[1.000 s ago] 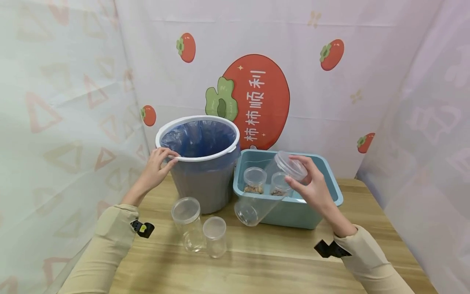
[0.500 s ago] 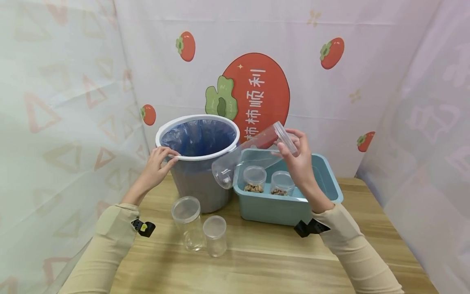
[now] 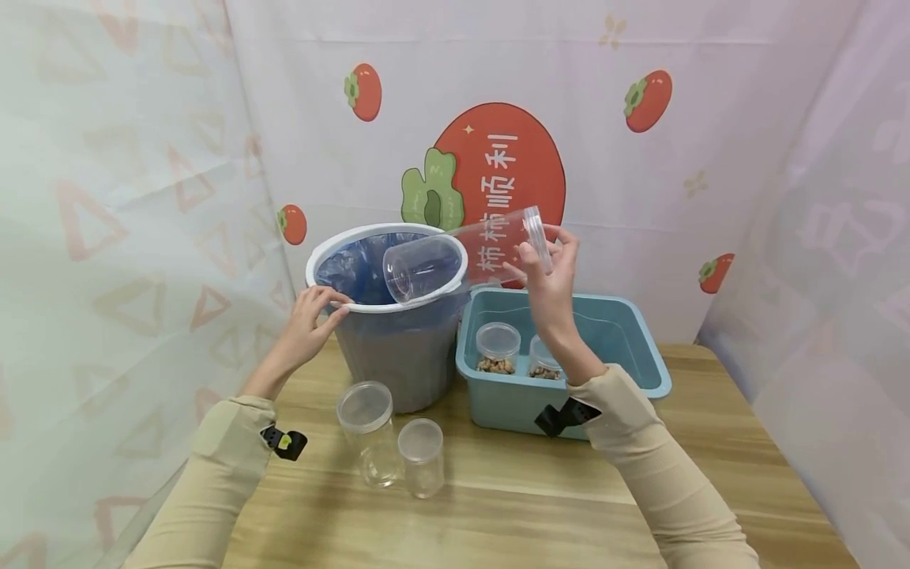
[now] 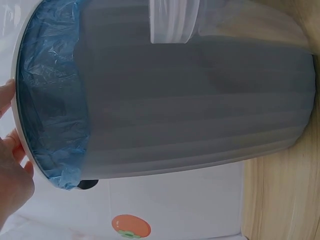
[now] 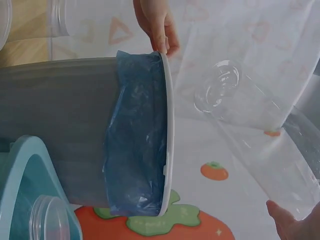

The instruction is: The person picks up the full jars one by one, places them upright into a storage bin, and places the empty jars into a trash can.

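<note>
My right hand (image 3: 553,288) grips a tall clear plastic jar (image 3: 430,270) at its lidded end. The jar lies nearly level, its base tipped lower and overlapping the mouth of the grey trash can (image 3: 391,367) in the head view. From the right wrist view, the jar (image 5: 250,112) is above the can's rim and looks see-through, with nothing visible inside. On the can's left side, my left hand (image 3: 302,336) pinches the white rim, over which a blue bag (image 4: 57,95) is folded. Two lidded clear jars, a taller one (image 3: 367,431) and a shorter one (image 3: 421,458), stand before the can.
Right of the can sits a teal plastic tub (image 3: 522,411). Inside it are two short lidded jars, the left jar (image 3: 498,348) and the right jar (image 3: 546,363), with brown nut-like pieces at the bottom. A printed curtain (image 3: 604,182) hangs behind the wooden table (image 3: 526,514).
My right hand has carried the tall jar up and leftward from over the tub's front edge, swinging its base across the can's mouth. My left hand stays at the rim.
</note>
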